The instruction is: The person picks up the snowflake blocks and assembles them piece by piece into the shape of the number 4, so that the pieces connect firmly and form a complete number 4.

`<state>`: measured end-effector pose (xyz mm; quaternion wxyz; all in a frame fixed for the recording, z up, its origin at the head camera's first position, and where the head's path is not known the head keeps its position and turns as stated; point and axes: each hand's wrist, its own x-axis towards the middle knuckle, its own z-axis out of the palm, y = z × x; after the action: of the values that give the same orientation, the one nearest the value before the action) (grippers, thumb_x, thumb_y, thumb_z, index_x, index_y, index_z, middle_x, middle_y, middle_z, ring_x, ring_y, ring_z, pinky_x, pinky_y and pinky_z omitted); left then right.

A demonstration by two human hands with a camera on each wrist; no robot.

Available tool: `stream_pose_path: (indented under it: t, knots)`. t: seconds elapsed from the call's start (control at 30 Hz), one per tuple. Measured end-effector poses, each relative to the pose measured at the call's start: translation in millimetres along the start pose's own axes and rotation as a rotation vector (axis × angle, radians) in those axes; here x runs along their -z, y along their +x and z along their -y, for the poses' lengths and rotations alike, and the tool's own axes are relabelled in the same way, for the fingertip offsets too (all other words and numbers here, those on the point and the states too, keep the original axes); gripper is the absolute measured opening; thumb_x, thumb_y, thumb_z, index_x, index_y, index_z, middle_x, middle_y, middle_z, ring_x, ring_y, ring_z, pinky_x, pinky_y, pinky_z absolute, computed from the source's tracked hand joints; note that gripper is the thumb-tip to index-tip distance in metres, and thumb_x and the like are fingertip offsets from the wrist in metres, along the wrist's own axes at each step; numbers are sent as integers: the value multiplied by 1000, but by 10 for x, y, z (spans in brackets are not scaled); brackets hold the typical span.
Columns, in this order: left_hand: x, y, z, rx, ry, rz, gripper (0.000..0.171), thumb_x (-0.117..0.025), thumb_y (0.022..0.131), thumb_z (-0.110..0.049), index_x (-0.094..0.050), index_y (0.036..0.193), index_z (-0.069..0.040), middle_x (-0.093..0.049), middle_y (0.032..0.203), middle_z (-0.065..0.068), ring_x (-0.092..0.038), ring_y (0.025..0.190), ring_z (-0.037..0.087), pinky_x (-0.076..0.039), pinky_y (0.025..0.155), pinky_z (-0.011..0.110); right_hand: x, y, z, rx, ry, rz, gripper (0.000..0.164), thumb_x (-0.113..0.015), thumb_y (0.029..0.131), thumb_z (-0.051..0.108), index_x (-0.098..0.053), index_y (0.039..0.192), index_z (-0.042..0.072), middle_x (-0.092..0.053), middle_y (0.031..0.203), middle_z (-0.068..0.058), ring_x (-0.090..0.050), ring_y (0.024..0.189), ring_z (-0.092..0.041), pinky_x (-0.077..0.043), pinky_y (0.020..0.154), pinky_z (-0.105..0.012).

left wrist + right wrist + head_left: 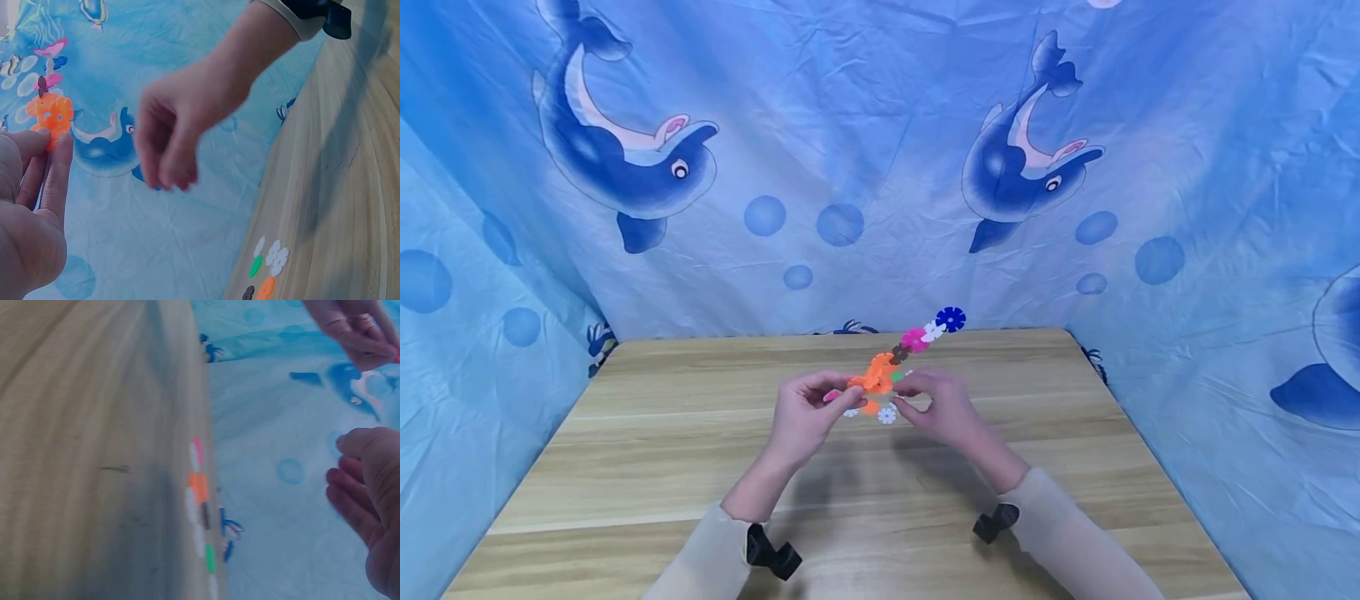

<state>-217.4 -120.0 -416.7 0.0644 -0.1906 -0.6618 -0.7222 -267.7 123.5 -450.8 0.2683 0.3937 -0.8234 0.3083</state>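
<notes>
My left hand (802,417) pinches the orange snowflake discs (880,372) at the lower end of a joined chain, held above the table. From there the chain slants up to the right through a brown disc (899,355), a pink disc (914,340) and a white disc (933,331) to a dark blue disc (951,319). Just right of the orange part is my right hand (946,408), its fingers loosely bent. In the right wrist view that right hand (375,500) shows nothing in its grasp and stands apart from the left hand (362,331).
Several loose discs lie towards the table's far edge, among them a green disc (255,265), a white disc (277,256) and an orange disc (267,288). The wooden table (662,467) is bordered by a blue dolphin-print cloth (880,167) at the back and sides.
</notes>
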Motion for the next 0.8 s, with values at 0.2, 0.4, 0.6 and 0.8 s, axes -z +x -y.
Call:
stream_pose_path:
  t: [0.2,0.4,0.6,0.8]
  knots:
    - [-17,-10,-3,-8,18,-9,21,-79,95,-4,-77,113,7,-82,99,-7,-82,84,15,-68,82,32,-191,-84,-57,-186,-21,267,23,-83,93,17,-80,115,11,-81,104,-2,-76,92,-16,-66,84,-31]
    - [-35,-16,-11,-8,26,-10,20,-79,94,-3,-77,112,6,-82,98,-7,-81,84,14,-68,81,31,-347,-118,-94,-307,-27,405,29,-81,95,18,-78,122,11,-79,112,-5,-72,99,-15,-64,87,-29]
    - [-51,-31,-18,4,44,-1,19,-80,95,-6,-79,112,2,-82,99,0,-81,85,14,-68,82,31,-452,-162,-140,-255,-36,457,24,-82,93,13,-80,115,7,-80,108,-8,-76,98,-18,-65,89,-29]
    - [-60,-34,-15,17,31,6,19,-80,95,-6,-78,112,2,-82,99,3,-81,85,15,-68,84,32,-483,-206,-143,-236,-26,533,12,-83,93,14,-82,103,9,-77,87,-1,-64,77,-8,-60,76,-22]
